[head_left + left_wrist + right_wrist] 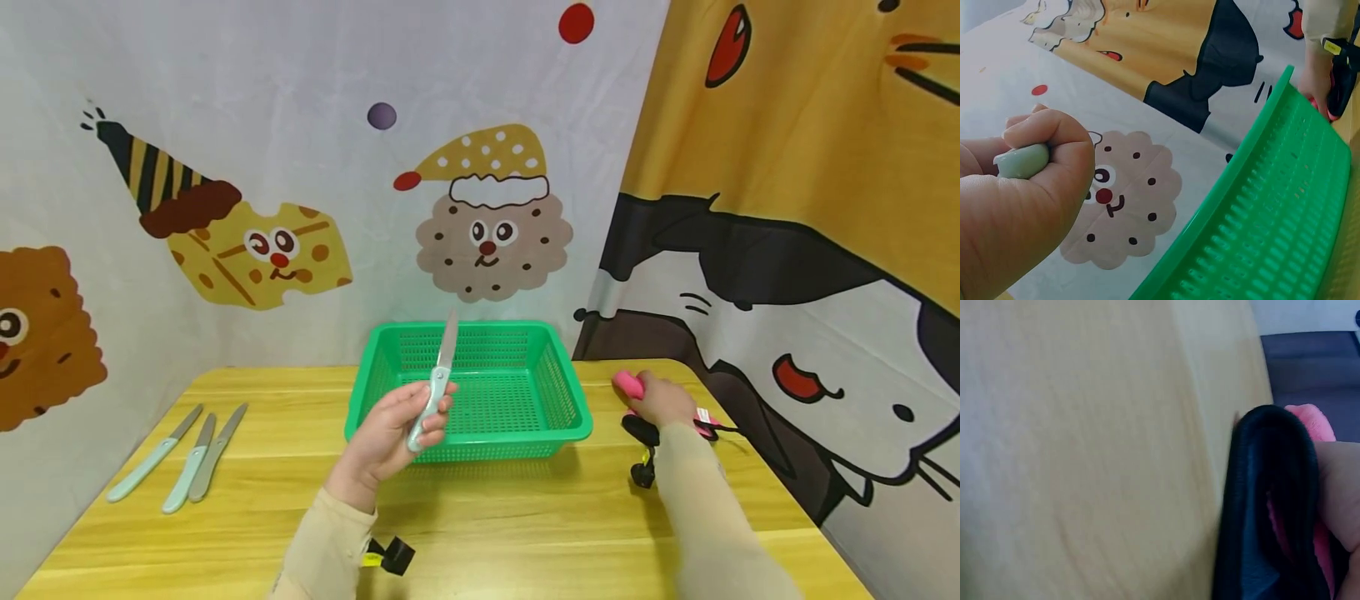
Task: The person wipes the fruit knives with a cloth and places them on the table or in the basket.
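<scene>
My left hand [401, 425] grips a kitchen knife [447, 343] by its mint-green handle, blade pointing up, in front of the green basket [360, 392]. In the left wrist view the fingers curl round the handle's butt end [1022, 161]. At the table's right side my right hand [667, 402] grips a soft pink and black fabric thing [628, 384]; its kind is unclear. In the right wrist view its black folded edge [1275, 419] stands beside the hand, with pink fabric [1312, 422] showing behind; most of the fingers are hidden.
Three knives [213, 454] with pale green and greyish handles lie on the left of the wooden table [495, 525]. The basket stands at the back middle. A printed curtain [300, 100] hangs close behind the table and along its right side.
</scene>
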The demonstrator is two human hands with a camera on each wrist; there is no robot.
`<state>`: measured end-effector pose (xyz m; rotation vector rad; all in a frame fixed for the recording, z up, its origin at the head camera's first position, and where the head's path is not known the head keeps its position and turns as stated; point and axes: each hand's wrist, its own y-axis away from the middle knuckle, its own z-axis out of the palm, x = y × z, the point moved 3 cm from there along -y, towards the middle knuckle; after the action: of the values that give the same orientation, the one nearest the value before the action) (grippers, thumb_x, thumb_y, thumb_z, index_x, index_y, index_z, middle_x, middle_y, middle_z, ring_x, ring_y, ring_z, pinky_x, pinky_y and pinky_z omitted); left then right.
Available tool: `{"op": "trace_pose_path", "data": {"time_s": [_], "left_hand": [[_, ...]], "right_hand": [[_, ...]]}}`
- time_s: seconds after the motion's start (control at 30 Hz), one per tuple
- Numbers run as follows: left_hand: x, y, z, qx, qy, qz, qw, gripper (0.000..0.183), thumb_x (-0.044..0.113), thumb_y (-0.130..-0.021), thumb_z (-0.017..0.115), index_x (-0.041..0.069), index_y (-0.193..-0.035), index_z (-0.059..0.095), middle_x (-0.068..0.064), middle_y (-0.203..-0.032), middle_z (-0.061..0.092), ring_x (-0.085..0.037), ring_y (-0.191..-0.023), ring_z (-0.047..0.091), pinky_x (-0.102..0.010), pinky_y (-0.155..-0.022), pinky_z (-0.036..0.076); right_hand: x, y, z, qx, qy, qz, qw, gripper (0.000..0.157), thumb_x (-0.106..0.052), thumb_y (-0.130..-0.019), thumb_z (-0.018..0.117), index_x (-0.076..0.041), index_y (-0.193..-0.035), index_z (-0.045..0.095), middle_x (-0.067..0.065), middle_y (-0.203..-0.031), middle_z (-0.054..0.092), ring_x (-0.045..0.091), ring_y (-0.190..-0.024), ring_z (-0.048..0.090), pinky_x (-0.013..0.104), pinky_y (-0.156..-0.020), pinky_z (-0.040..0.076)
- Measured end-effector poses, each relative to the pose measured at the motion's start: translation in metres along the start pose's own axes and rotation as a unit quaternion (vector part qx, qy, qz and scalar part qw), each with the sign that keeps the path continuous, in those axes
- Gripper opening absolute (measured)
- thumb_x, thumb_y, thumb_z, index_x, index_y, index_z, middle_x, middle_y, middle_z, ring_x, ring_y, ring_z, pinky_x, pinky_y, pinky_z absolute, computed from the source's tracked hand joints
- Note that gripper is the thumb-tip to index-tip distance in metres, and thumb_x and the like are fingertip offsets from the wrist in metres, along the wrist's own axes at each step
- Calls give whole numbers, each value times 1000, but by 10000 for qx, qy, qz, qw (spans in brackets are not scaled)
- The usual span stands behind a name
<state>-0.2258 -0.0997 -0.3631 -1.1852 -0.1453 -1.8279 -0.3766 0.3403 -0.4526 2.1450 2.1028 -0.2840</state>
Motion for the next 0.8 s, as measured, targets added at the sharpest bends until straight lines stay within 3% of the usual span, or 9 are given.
{"op": "trace_pose_path", "data": {"time_s": [0.1,0.27,0.37,0.47,0.57,0.7,0.8], "left_hand": [[-2,-1,-1,18,126,-34,9999,39,12,-111,20,-7,-129,50,-5,-101,52,-7,-69,42,-16,-58,37],[-5,-1,-3,197,141,-75,9997,39,13,-111,23,-10,-131,48,-5,-98,53,-7,-69,43,-16,-56,36],[-4,0,-4,300,42,-100,9995,39,14,-111,25,-9,-131,49,-4,-96,53,-7,-67,43,-15,-55,36],[-3,1,-3,420,-139,-92,9990,38,15,-111,27,-9,-131,49,-4,-95,53,-7,-66,42,-15,-54,36],[0,2,-2,561,-390,-52,9977,38,16,-111,30,-11,-131,49,-4,-94,53,-7,-64,43,-15,-53,37],[3,1,2,694,-744,3,9948,36,16,-110,33,-8,-128,53,-4,-92,53,-6,-63,43,-14,-52,37],[4,-1,5,770,-963,59,9923,34,17,-110,33,-4,-126,56,-3,-90,53,-5,-63,44,-14,-51,37]], "right_hand": [[1,5,-1,-116,-163,-31,9998,58,-35,-91,67,-4,-137,49,28,-117,61,45,-96,58,62,-81,46],[5,15,-10,-363,-788,60,9962,68,-46,-94,63,-8,-146,43,29,-134,52,51,-113,50,68,-90,40],[8,23,-23,-202,-1147,81,9932,73,-52,-95,59,-8,-149,39,30,-138,48,51,-116,48,68,-93,37],[4,32,-45,459,-1288,-157,9905,67,-47,-96,61,-8,-147,41,30,-133,52,49,-110,52,67,-92,39],[-13,42,-74,1355,-1286,-530,9810,58,-35,-94,66,-10,-142,47,28,-122,58,44,-98,55,64,-84,44],[-55,63,-113,2371,-1380,-1127,9550,51,-23,-91,72,-12,-138,54,23,-112,61,38,-91,54,57,-74,45],[-94,84,-136,3007,-1496,-1724,9260,52,-15,-86,78,-13,-134,59,20,-110,62,35,-92,53,53,-71,45]]}}
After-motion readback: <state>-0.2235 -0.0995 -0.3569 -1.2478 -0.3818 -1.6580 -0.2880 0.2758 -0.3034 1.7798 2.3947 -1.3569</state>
